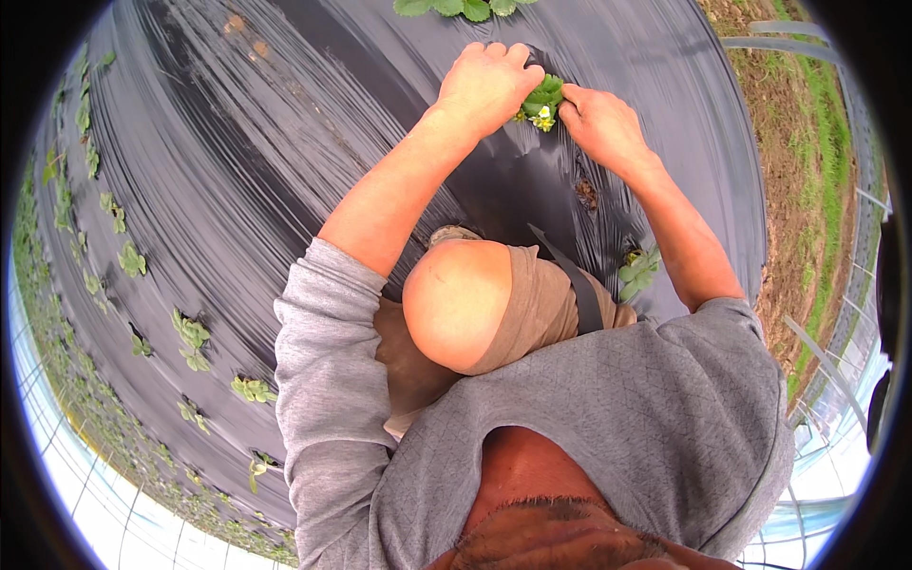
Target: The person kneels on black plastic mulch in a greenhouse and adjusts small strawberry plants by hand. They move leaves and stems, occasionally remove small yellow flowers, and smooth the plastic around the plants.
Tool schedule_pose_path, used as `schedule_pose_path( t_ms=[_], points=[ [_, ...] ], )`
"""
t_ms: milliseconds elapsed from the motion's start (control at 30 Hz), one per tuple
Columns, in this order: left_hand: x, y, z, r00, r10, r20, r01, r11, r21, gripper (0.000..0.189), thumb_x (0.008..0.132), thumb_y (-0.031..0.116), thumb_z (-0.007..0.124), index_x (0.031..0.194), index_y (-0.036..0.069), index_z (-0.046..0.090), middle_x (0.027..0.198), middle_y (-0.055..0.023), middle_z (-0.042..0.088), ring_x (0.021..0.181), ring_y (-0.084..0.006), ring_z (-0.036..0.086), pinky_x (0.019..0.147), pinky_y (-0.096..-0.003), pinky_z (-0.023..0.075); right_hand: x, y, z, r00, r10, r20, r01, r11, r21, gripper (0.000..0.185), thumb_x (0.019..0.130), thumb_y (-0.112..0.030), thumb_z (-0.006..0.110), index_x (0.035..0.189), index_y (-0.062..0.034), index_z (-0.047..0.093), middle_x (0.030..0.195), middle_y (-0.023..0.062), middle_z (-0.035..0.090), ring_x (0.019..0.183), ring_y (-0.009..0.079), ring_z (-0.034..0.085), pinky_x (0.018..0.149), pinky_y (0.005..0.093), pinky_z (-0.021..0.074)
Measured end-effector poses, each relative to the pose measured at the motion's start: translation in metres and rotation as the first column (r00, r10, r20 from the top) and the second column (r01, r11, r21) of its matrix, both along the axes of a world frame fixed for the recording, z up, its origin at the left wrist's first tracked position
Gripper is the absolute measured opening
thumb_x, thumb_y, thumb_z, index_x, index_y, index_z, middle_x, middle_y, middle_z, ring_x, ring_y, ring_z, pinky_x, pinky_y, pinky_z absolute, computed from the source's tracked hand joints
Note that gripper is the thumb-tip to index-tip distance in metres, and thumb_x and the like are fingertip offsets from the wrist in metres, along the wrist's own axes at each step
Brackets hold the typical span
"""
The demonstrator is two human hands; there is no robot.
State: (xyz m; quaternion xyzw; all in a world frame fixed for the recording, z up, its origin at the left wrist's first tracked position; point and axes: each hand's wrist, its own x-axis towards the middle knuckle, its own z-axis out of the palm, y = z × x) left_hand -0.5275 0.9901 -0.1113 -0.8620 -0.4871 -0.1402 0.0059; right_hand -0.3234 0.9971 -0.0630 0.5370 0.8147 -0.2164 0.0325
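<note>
A small strawberry plant (547, 92) with green leaves grows out of the black plastic mulch film (513, 171). White and yellow flowers (543, 118) show on its near side. My left hand (491, 85) lies against the plant's left side, fingers curled down. Its fingertips are hidden, so what they grip cannot be seen. On the other side, the thumb and forefinger of my right hand (605, 128) pinch the edge of a leaf. Just below the right hand there is a torn hole (587, 194) in the film with brown matter in it.
My bent knee (456, 306) rests close below the hands. Another strawberry plant (638, 272) stands by my right forearm, and one more (470, 7) is at the top edge. Rows of plants (132, 258) run along the left. Bare soil and grass (819, 178) border the film at right, beside metal hoops (784, 44).
</note>
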Motion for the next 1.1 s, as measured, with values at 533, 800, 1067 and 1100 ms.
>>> schedule_pose_path(
  t_ms=[533, 800, 1067, 1100],
  points=[
    [0.0, -0.009, -0.003, 0.996, 0.08, -0.043, -0.074, 0.988, 0.138, 0.04, 0.079, 0.015, 0.068, 0.119, 0.019, 0.065, 0.098, -0.0004, 0.059, 0.088, -0.0199, 0.061, 0.072, -0.0372, 0.0457, 0.0, 0.006, -0.011, 0.995, -0.011, -0.103, 0.022, 0.995, 0.1, 0.037, 0.099, -0.02, 0.049, 0.13, -0.008, 0.064, 0.109, 0.0194, 0.072, 0.103, 0.0404, 0.067, 0.086, 0.0528, 0.0525],
    [-0.005, -0.007, -0.007, 0.992, 0.094, -0.085, -0.081, 0.986, 0.142, 0.05, 0.081, 0.015, 0.067, 0.131, 0.021, 0.064, 0.104, -0.0016, 0.059, 0.089, -0.0205, 0.062, 0.075, -0.0372, 0.0469, -0.008, 0.026, -0.038, 0.908, -0.183, -0.376, 0.152, 0.982, -0.11, 0.034, 0.097, -0.018, 0.054, 0.125, -0.0056, 0.07, 0.096, 0.0163, 0.075, 0.088, 0.0303, 0.072, 0.074, 0.0435, 0.0545],
    [-0.008, -0.006, -0.004, 0.994, 0.092, -0.066, -0.083, 0.987, 0.137, 0.048, 0.081, 0.017, 0.067, 0.128, 0.022, 0.064, 0.102, -0.0011, 0.059, 0.088, -0.0201, 0.062, 0.074, -0.0374, 0.0474, -0.008, 0.034, -0.033, 0.676, -0.565, -0.473, 0.207, 0.761, -0.614, 0.035, 0.096, -0.021, 0.065, 0.127, -0.0034, 0.068, 0.078, -0.0023, 0.061, 0.051, 0.0012, 0.041, 0.046, 0.0204, 0.0304],
    [-0.008, -0.006, -0.004, 0.995, 0.086, -0.054, -0.077, 0.987, 0.142, 0.048, 0.08, 0.017, 0.067, 0.128, 0.022, 0.064, 0.102, -0.001, 0.058, 0.087, -0.0201, 0.062, 0.073, -0.0374, 0.0475, -0.007, 0.035, -0.031, 0.697, -0.541, -0.471, 0.186, 0.77, -0.61, 0.036, 0.096, -0.021, 0.065, 0.128, -0.0036, 0.067, 0.078, -0.0023, 0.061, 0.052, 0.0014, 0.041, 0.046, 0.0205, 0.0305]
  ],
)
